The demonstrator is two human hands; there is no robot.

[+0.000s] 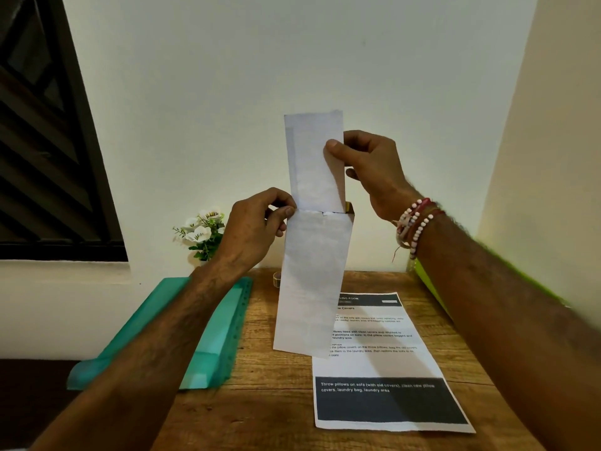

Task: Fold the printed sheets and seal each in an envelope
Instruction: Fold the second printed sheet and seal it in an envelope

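I hold a white envelope (313,281) upright above the table, mouth at the top. My left hand (257,226) pinches its top left corner. A folded printed sheet (313,157) stands partly inside the envelope's mouth, most of it sticking out above. My right hand (367,170) grips the sheet's right edge between thumb and fingers. A flat printed sheet (383,379) with dark bands lies on the wooden table (260,385) below, partly hidden by the envelope.
A teal plastic folder (208,333) lies at the table's left edge. A small pot of white flowers (203,231) stands at the back by the wall. A tape roll (277,278) peeks out behind the envelope. A green object (429,284) sits at the right.
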